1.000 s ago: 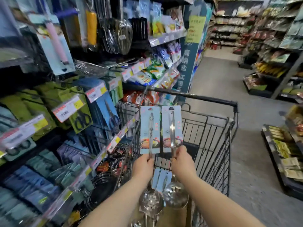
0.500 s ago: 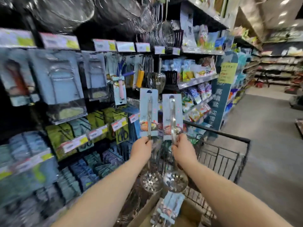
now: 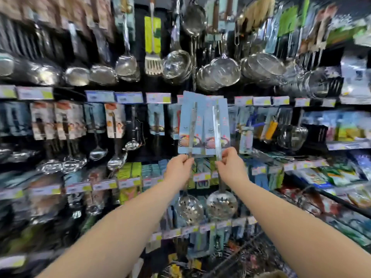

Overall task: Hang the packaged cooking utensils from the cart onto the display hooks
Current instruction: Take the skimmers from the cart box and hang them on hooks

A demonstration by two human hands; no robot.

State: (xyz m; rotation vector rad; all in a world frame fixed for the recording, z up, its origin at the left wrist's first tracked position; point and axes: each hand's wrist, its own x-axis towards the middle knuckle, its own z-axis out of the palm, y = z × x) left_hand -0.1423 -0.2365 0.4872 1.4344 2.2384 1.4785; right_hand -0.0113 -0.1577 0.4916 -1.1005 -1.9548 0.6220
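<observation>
My left hand [image 3: 177, 169] grips the steel handle of a slotted skimmer whose light-blue card [image 3: 187, 125] stands upright above my fingers; its perforated bowl [image 3: 189, 209] hangs below my wrist. My right hand [image 3: 230, 167] pinches the handle of a second, matching skimmer, with its card [image 3: 219, 127] up and its bowl [image 3: 220, 204] down. Both packages are raised side by side in front of the middle row of the display wall, just under the price-label strip [image 3: 158, 97]. The hooks behind the cards are hidden.
Ladles, strainers [image 3: 222, 72] and a slotted turner [image 3: 153, 64] hang from the top row. Carded ladles [image 3: 115, 125] and other utensils fill the rows to the left and right. The wire cart [image 3: 247, 255] sits at the bottom right, against the shelves.
My view has swung left from the aisle and cart to face the display wall. Both hands have lifted the two skimmers from over the cart up to the middle hook row.
</observation>
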